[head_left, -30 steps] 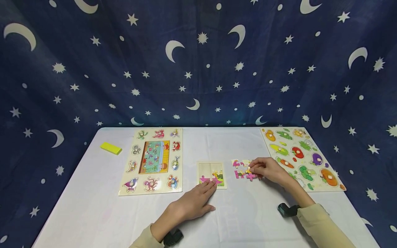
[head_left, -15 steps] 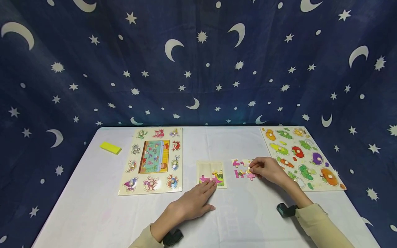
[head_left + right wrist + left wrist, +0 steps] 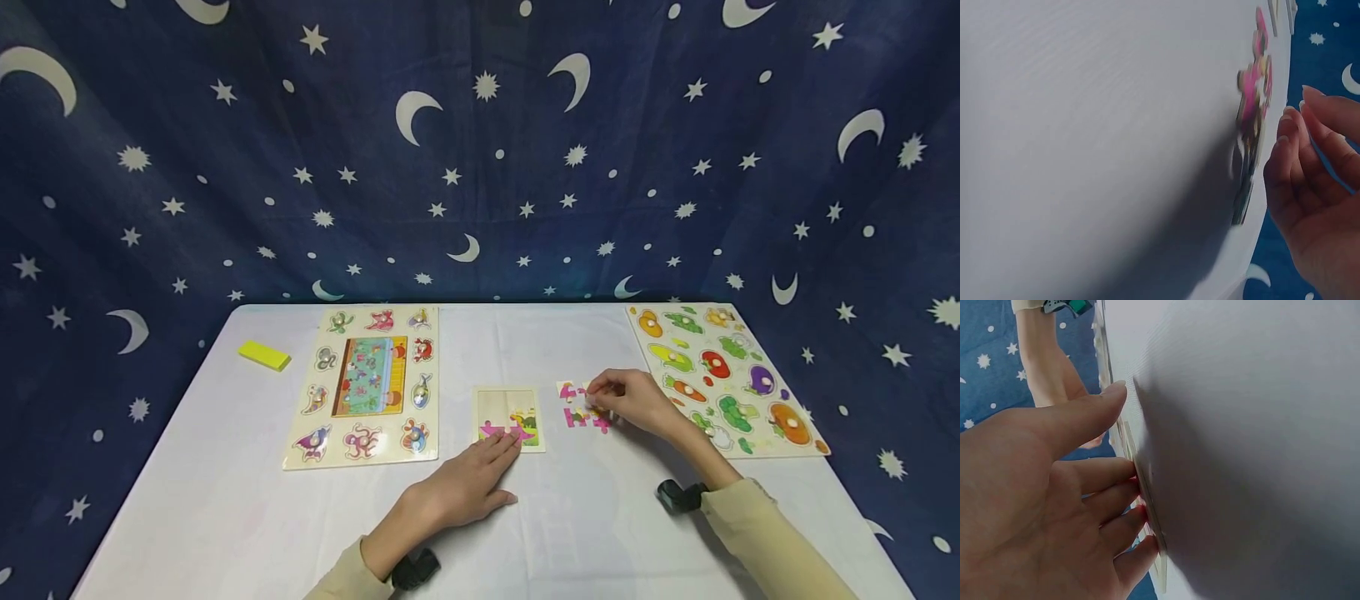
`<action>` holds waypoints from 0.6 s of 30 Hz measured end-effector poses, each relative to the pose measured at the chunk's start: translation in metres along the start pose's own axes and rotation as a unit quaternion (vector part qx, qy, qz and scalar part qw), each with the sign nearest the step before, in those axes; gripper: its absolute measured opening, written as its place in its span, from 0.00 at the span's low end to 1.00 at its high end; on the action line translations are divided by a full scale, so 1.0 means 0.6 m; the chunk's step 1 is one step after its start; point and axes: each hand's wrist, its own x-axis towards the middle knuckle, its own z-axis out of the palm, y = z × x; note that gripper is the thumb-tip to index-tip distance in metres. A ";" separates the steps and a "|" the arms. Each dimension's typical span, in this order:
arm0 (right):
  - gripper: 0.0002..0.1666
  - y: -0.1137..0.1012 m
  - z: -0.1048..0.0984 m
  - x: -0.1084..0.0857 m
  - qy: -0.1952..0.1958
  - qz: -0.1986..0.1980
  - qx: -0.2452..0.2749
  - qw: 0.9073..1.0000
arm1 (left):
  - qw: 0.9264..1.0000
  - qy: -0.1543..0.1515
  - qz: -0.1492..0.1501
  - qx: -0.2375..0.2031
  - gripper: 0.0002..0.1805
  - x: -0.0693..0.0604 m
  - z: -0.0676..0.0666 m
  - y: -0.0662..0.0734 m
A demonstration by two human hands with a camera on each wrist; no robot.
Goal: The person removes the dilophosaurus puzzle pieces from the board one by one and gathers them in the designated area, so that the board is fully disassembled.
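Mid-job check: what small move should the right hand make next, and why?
I'd probably pinch one loose puzzle piece with the right hand: its fingertips are bunched close to the pieces, with none visibly gripped. The small tray has a bare area to fill, and the left hand rests at its near edge.

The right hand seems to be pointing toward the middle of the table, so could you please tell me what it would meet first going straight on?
The right hand would most likely meet the loose puzzle pieces first, though its exact height over them is hard to judge.
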 end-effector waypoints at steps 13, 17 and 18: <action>0.10 -0.047 0.038 0.035 -0.050 -0.051 0.026 0.997 | 1.000 0.002 0.002 0.008 0.39 0.002 0.004 -0.002; 0.10 -0.057 0.051 0.046 -0.068 -0.059 0.023 0.996 | 1.000 0.002 0.004 0.010 0.39 0.003 0.005 -0.003; 0.10 -0.060 0.054 0.048 -0.071 -0.062 0.022 0.995 | 1.000 0.002 0.003 0.012 0.39 0.004 0.004 -0.003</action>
